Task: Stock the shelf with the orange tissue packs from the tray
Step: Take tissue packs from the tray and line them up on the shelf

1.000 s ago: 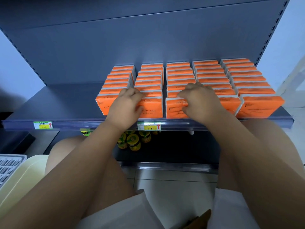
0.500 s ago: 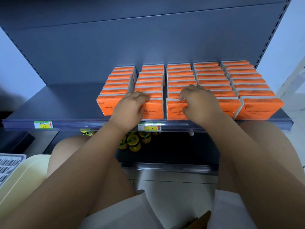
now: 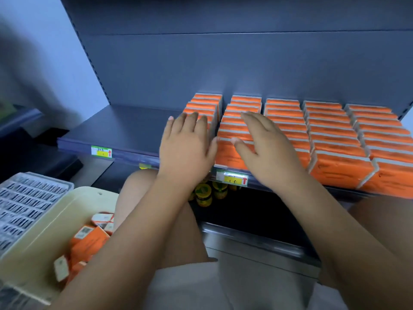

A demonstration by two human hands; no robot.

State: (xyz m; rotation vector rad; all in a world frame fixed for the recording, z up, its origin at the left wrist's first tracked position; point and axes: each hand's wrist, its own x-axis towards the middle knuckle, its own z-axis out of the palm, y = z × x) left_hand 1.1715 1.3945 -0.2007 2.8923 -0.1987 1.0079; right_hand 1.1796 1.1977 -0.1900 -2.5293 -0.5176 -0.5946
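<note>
Several rows of orange tissue packs (image 3: pixel 324 130) stand upright on the dark grey shelf (image 3: pixel 125 130), filling its right part. My left hand (image 3: pixel 186 144) hovers over the front of the leftmost row, fingers spread, holding nothing. My right hand (image 3: pixel 266 146) hovers over the second row, also spread and empty. At the lower left a cream tray (image 3: pixel 55 215) holds several loose orange packs (image 3: pixel 89 240), partly hidden by my left forearm.
The left part of the shelf is bare. Price labels (image 3: pixel 101 151) sit on the shelf's front rail. Small jars (image 3: pixel 204 194) stand on the lower shelf. A grey slotted crate (image 3: pixel 24 204) lies left of the tray. My knees are under the shelf edge.
Both hands have lifted off the front packs and opened. The view has swung left and down, bringing the tray with loose packs into sight.
</note>
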